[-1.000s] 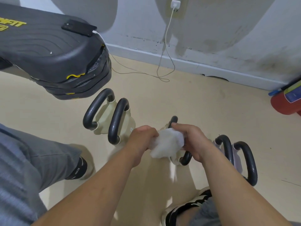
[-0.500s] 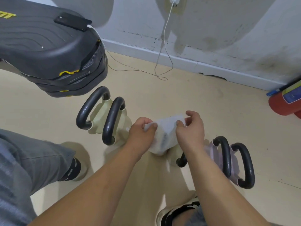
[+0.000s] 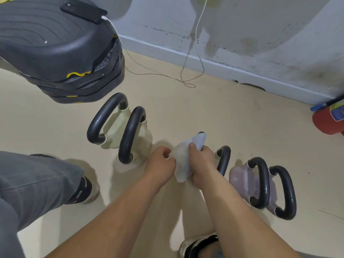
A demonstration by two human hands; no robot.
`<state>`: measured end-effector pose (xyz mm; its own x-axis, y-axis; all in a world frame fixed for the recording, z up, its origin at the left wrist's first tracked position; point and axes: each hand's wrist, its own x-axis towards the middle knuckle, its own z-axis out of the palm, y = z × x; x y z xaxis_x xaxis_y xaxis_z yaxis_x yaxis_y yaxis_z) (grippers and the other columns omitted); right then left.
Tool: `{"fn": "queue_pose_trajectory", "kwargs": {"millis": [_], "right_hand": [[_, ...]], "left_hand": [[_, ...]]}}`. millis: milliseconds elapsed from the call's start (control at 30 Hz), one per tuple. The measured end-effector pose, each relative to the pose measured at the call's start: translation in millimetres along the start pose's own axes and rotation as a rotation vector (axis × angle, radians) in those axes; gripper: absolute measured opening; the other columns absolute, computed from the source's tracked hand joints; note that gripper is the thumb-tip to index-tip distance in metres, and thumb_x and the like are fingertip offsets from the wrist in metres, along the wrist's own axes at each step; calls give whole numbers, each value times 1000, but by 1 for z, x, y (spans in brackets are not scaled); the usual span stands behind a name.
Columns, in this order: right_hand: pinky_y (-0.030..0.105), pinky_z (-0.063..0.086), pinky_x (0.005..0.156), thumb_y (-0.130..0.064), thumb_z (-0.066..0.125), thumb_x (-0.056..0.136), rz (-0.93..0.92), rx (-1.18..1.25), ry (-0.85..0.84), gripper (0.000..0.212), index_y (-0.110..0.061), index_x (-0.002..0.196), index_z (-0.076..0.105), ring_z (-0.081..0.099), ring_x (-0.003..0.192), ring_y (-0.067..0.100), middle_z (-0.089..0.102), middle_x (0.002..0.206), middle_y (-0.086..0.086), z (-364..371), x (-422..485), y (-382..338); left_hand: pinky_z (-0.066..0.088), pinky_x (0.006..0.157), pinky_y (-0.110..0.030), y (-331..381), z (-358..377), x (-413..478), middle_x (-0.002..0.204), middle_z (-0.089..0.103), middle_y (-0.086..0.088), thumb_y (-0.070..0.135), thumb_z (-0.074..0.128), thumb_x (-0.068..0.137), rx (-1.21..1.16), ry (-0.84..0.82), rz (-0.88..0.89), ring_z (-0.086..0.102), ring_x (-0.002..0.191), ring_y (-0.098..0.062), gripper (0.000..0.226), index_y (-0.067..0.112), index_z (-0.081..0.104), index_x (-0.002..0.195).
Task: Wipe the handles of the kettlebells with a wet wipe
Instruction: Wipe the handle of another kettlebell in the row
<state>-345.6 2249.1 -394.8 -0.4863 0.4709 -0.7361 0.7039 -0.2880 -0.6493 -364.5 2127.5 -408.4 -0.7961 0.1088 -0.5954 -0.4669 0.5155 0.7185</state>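
1. My right hand (image 3: 201, 162): fingers closed around the wet wipe (image 3: 183, 162), pressed over a kettlebell handle at centre frame.
2. My left hand (image 3: 161, 163): curled loosely, touching the wipe's nine o'clock edge; I cannot tell whether it pinches it.
3. Cream kettlebells (image 3: 119, 127): pair, ten o'clock of my hands.
4. Lilac kettlebells (image 3: 260, 185): pair, four o'clock.
5. Black stepper (image 3: 55, 47): eleven o'clock, phone (image 3: 83, 10) on top.
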Motion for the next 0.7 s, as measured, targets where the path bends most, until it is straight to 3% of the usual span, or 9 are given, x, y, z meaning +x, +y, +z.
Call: {"fn": "queue_pose_trajectory", "kwargs": {"millis": [100,167,233,300,367,433,500,567,700], "right_hand": [[37,49,88,-37,45,106,-25,-3,75,40,-15,140,45,61,101,24,59,112,1,13,4,2],[34,47,81,-42,47,105,-59,-14,124,39,-13,132,50,59,88,16,59,100,-3,19,11,1],[30,45,67,-47,49,103,-15,-6,97,38,-13,120,56,57,81,11,59,94,-4,21,17,-10],[29,47,63,-52,52,101,119,108,-33,37,-17,112,58,63,83,12,64,97,-5,19,22,-19],[34,54,72,-58,56,99,198,271,-185,41,-20,116,59,71,88,15,72,102,-3,15,26,-17],[37,53,86,-61,56,97,191,332,-205,50,-20,124,59,71,95,16,73,106,-2,11,30,-7],[38,52,90,-60,59,96,164,254,-120,54,-17,129,58,69,99,19,70,109,-2,15,30,-5],[34,48,87,-54,56,99,80,86,68,50,-13,128,55,63,98,23,65,105,-1,25,20,-10],[34,39,78,-46,41,108,-84,-90,272,47,-9,138,38,54,83,23,54,87,-2,32,5,-3]], "left_hand": [[42,89,-25,-4,-2,0,127,59,8,20,58,94,-6,-16,-9,58,113,-12,39,25,57,132],[41,88,-24,-9,-7,2,127,59,9,17,55,95,3,-7,-19,57,112,-11,39,26,56,133],[41,90,-23,-12,-11,4,126,60,8,15,53,95,23,15,-25,57,111,-11,38,25,58,131],[43,91,-24,-16,-15,5,124,62,7,14,53,94,22,28,-31,58,109,-11,37,24,60,128],[42,91,-23,-17,-16,5,123,63,6,13,53,94,12,18,-32,59,108,-11,35,23,62,127],[41,91,-23,-16,-15,5,123,62,6,14,53,96,17,-5,-31,57,108,-10,34,22,62,127],[41,93,-23,-14,-15,5,123,62,6,14,52,96,21,-16,-26,57,109,-11,34,21,62,127],[42,94,-24,-12,-14,3,125,61,6,13,51,96,30,-20,-22,57,110,-11,35,22,61,128],[44,98,-26,-5,-9,-5,135,56,8,8,47,95,24,-43,4,55,120,-13,46,25,53,138]]}}
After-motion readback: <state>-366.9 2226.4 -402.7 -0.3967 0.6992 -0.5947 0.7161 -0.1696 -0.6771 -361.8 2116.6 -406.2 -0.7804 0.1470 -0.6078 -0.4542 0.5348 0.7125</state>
